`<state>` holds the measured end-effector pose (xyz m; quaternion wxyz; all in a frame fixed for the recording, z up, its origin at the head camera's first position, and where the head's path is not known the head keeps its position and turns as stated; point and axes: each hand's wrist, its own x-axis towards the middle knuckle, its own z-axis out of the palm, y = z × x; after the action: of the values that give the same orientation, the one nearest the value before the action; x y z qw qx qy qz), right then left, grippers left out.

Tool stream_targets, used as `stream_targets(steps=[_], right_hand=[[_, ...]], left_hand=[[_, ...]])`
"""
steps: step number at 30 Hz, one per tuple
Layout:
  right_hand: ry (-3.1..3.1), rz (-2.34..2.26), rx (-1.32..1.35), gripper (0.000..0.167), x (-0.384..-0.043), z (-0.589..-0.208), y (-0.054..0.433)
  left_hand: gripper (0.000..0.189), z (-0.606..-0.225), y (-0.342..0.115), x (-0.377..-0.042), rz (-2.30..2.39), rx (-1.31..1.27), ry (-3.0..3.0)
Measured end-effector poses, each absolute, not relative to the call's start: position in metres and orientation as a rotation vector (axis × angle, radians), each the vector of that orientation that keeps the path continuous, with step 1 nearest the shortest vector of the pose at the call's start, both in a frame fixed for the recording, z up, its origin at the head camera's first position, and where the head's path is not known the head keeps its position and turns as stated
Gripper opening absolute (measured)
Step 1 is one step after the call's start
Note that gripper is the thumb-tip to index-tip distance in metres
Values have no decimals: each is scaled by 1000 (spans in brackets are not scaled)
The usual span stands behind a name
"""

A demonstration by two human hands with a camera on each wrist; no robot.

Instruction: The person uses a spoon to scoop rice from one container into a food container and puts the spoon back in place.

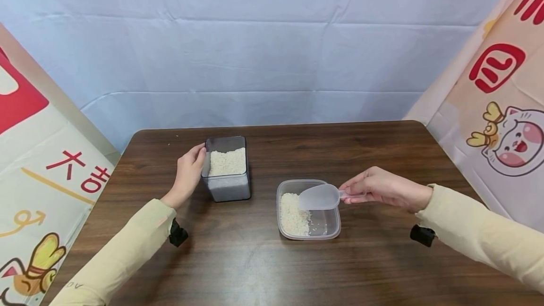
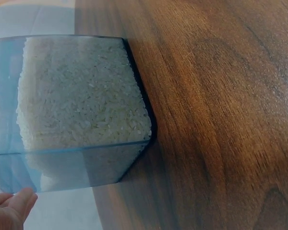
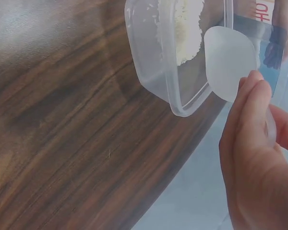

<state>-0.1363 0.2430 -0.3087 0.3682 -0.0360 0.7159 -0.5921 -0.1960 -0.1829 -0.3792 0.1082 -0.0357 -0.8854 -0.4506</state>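
My right hand [image 1: 384, 188] pinches the handle of a translucent plastic scoop [image 1: 319, 197]. The scoop's bowl hangs over a clear plastic food box [image 1: 333, 236], and no rice shows on the side of it in sight. White rice [image 1: 294, 215] lies heaped in the left part of that box. My left hand [image 1: 189, 171] rests its fingertips on the left wall of a tall, dark see-through container [image 1: 229, 188]. Rice [image 2: 81, 91] fills much of this container, as the left wrist view shows. Across the right wrist view, the scoop [image 3: 230, 62] reaches past the box's rim [image 3: 175, 91].
Both containers stand on a dark brown wooden table [image 1: 255, 268], the tall one left of and farther back than the box. A few stray grains lie near the far left edge. A pale cloth [image 1: 272, 60] hangs behind, with printed banners [image 1: 501, 122] at the sides.
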Motion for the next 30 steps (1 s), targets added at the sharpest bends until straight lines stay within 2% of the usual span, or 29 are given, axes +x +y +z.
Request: stream_targets(steps=[30], right_hand=[[1824,-1611,-72,45,-145,-290,227]], left_hand=[[46,-381,-183,-199,-1353,-104,-2605]])
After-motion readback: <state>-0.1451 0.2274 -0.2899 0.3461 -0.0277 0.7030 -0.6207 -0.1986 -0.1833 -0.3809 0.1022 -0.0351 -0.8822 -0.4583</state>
